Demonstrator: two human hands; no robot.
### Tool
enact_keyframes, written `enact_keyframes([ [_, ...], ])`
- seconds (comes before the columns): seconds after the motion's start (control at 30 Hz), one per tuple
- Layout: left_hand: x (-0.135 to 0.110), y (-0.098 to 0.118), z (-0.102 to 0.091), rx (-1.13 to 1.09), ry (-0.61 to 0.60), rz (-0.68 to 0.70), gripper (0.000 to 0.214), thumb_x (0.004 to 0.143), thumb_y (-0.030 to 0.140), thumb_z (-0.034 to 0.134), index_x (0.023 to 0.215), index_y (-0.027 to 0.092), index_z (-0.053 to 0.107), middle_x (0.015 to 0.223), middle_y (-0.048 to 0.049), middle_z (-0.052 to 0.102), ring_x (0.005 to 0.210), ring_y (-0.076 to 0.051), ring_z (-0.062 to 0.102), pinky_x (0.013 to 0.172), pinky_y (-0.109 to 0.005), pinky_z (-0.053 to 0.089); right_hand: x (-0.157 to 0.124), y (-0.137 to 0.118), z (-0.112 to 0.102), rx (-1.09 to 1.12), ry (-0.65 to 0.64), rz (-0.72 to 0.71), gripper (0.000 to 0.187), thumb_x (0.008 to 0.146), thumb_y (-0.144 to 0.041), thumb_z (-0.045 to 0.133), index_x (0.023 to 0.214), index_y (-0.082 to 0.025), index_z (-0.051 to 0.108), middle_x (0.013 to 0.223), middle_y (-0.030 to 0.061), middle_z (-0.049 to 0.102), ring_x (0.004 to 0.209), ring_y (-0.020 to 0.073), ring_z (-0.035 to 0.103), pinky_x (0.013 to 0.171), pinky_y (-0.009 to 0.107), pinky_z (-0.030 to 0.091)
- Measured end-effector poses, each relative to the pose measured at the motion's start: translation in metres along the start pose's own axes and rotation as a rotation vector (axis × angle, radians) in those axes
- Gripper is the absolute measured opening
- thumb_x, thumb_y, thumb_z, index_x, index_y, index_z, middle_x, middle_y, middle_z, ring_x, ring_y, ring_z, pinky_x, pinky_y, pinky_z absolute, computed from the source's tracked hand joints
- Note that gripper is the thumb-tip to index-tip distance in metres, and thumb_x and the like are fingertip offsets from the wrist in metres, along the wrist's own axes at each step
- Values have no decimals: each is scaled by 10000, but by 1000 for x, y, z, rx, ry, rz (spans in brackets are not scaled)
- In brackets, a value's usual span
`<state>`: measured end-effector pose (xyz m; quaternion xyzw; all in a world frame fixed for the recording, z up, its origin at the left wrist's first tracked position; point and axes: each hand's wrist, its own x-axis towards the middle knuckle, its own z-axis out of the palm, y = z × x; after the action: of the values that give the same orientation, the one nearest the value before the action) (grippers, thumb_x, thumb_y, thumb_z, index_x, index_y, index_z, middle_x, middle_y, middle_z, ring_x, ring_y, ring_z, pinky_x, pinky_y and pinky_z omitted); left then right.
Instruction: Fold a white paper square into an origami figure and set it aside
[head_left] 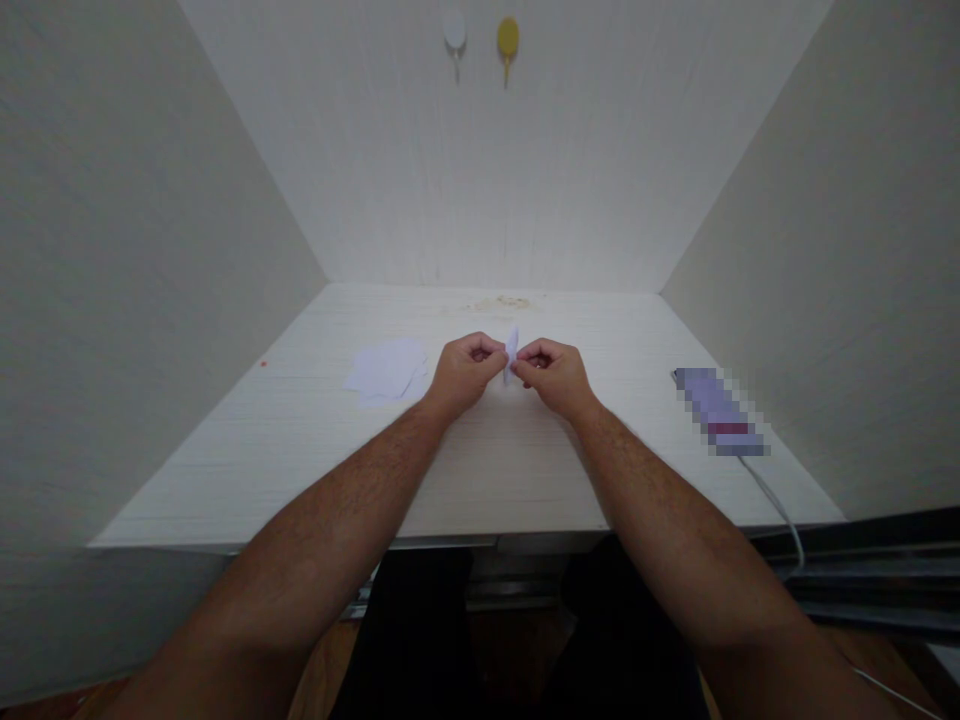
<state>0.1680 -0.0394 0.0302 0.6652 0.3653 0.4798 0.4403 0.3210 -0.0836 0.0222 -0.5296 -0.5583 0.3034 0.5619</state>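
Note:
Between my two hands, over the middle of the white desk, is a small piece of white paper [512,345], held upright and seen nearly edge-on. My left hand [469,370] pinches its left side between thumb and fingers. From the right, my right hand [551,372] pinches the same paper, its fingertips close to those of the left. Whether the paper is folded is too small to tell. Left of my left hand, a loose stack of white paper sheets [386,367] lies flat on the desk.
The white desk [300,480] has walls on three sides. A blurred-out phone-like device [720,412] with a white cable [776,505] lies at the right. White [454,30] and yellow hooks [508,38] hang on the back wall. A small red speck [263,364] is at the left.

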Motion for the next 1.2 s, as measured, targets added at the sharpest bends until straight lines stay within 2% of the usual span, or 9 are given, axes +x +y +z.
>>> enact_keyframes([
  [0.2,-1,2,0,-11,-5,-44,115,674,260,703,706,152,678,689,-13,687,629,-114,593,623,-248,459,0,0,1,35,3,27,184,666,-319,732,729,-180,630,544,-34,575,469,100,519,453,234,397],
  [0.43,-2,1,1,-48,4,-62,127,657,262,727,721,155,702,717,-27,711,654,-127,623,661,-263,495,-2,-4,1,32,-7,32,250,672,-393,752,720,-184,624,492,-62,491,432,77,422,425,224,317],
  [0.6,-2,-4,2,-119,9,-82,182,652,311,755,717,149,703,740,-43,721,683,-144,647,698,-287,522,-2,-7,1,47,17,62,276,659,-415,762,719,-181,628,503,-48,526,440,80,431,433,227,338],
  [0.97,-4,3,2,15,9,-20,135,689,279,698,734,155,725,691,-24,697,639,-129,608,631,-263,486,-4,-10,2,118,3,72,291,657,-434,770,719,-187,629,518,-41,550,437,82,443,421,227,338],
  [1.2,-3,1,2,51,25,11,131,697,281,688,716,153,707,687,-27,693,611,-117,586,606,-256,458,-3,-9,1,142,0,72,235,658,-377,754,683,-196,606,503,-54,533,416,77,425,420,229,333],
])
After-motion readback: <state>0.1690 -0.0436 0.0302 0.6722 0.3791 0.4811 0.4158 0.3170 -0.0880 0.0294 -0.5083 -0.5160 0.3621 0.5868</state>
